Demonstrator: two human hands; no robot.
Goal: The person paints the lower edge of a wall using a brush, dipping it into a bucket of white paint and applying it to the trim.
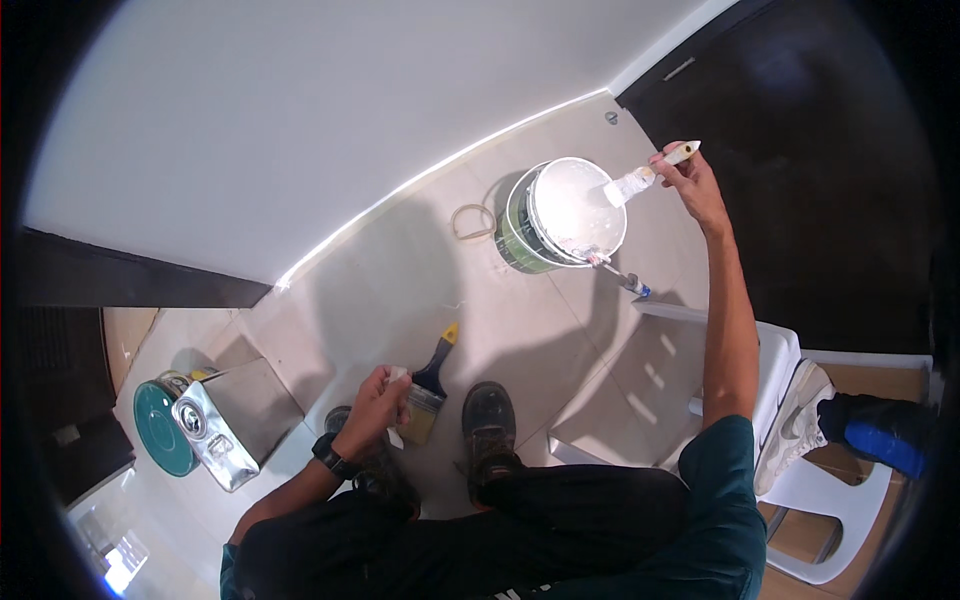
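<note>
- A person's right hand [690, 185] is gripping a narrow paintbrush [632, 187] by its pale handle, the fingers closing around it.
- The brush's white-coated bristles are tilting down over the right-hand rim of a paint bucket [520, 238]; whether they are touching the white paint [572, 200] inside, one cannot tell.
- The green-and-white bucket is standing on the pale tiled floor [390, 260], near the white wall [330, 100], with a small blue-ended tool [630, 282] sticking out at its lower right edge.
- The left hand [377, 408], a dark watch [333, 456] circling its wrist, is pinching a small white piece [396, 438] between thumb and fingers.
- A wide flat brush [430, 376] with a dark, yellow-tipped handle is showing just beside that hand; contact between them is remaining unclear.
- A tan hoop [457, 222] is lying left of the bucket.
- Farther left, a silver rectangular can [258, 395] is resting beside a round green lid [160, 430].
- At right, a pair of white shoes [790, 435] is sitting by a white plastic chair [850, 535].
</note>
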